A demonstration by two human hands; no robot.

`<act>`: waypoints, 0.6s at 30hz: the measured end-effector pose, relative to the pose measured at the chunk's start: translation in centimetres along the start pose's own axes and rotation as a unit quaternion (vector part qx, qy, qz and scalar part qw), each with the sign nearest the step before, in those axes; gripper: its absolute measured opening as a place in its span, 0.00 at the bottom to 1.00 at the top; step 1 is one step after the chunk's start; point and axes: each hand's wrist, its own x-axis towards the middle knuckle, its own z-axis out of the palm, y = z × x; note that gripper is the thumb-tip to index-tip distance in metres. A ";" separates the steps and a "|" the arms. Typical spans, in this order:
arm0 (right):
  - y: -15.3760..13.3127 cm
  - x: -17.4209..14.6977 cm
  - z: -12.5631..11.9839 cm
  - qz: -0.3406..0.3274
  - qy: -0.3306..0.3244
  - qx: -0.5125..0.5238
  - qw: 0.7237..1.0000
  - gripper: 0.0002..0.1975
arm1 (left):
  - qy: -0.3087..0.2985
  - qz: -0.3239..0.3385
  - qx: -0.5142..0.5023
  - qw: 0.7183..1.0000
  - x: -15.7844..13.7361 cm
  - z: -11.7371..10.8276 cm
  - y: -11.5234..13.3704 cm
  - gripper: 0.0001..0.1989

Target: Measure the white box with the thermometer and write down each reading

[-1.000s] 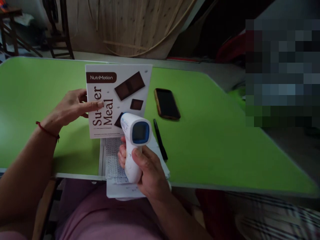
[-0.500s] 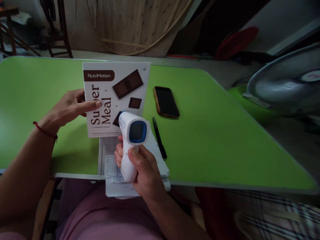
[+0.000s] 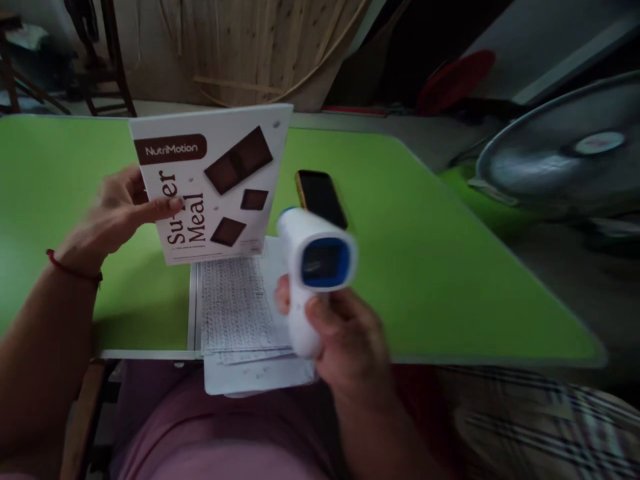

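Observation:
A white box printed "NutriMotion Super Meal" with brown chocolate pieces stands tilted above the green table. My left hand grips its left edge, thumb across the printed front and fingers behind. In my right hand is a white infrared thermometer, its blue-framed screen turned toward me. My fingers wrap round the handle, slightly smeared by motion. Below the box lie handwritten sheets on a white folder or pad at the table's near edge.
A phone lies on the green table, partly behind the thermometer. To the right stands a fan. Beyond the table are a wooden panel, a dark chair and a red round object. Checked cloth lies at lower right.
My right hand has moved the thermometer right, away from the box, uncovering its lower chocolate picture. The box has shifted left and tilted. The black pen is now hidden from view.

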 end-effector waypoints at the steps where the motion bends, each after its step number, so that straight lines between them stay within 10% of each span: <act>1: -0.1 0.5 -1.6 -0.016 0.050 -0.080 0.995 0.16 | 0.007 0.016 0.005 1.000 0.0 -0.1 0.0 0.23; 4: 0.2 2.4 -6.7 -0.048 0.135 -0.349 0.926 0.30 | 0.024 0.056 0.027 0.998 0.3 -0.4 -0.3 0.26; 9: 2.3 4.8 -13.5 0.004 0.082 -0.608 0.790 0.33 | 0.030 0.073 0.038 0.996 0.7 -0.9 -1.0 0.25; 18: 2.2 5.4 -15.4 -0.056 0.032 -0.639 0.766 0.25 | -0.058 0.090 0.102 0.989 1.3 -2.7 -1.3 0.35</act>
